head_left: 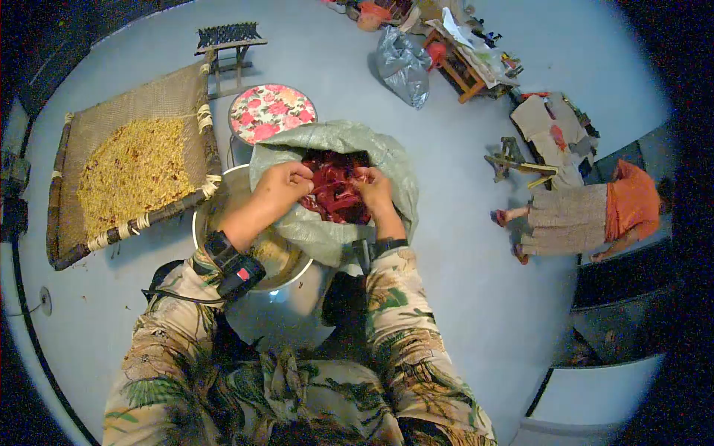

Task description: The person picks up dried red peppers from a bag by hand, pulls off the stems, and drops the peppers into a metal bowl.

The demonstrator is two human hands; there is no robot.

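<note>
A pale green woven sack point(398, 167) stands open before me, its rim rolled outward. Inside lie dark red, shiny dried chillies point(338, 204). Above them at the left of the opening is my left hand point(282, 187), its thumb and fingers pinched together. My right hand point(376, 193) faces it from the right side, fingers also closed in a pinch. A red chilli point(335, 183) seems to stretch between the two sets of fingertips; its ends are hidden by them.
A white-rimmed basin point(199, 236) sits partly under the sack. Left of it, a framed woven tray point(141, 97) bears yellow grains. Behind stands a flowered round stool point(272, 111). At the right is another person point(587, 215), near flattened cardboard point(537, 123). A grey plastic bag point(401, 67) lies farther back.
</note>
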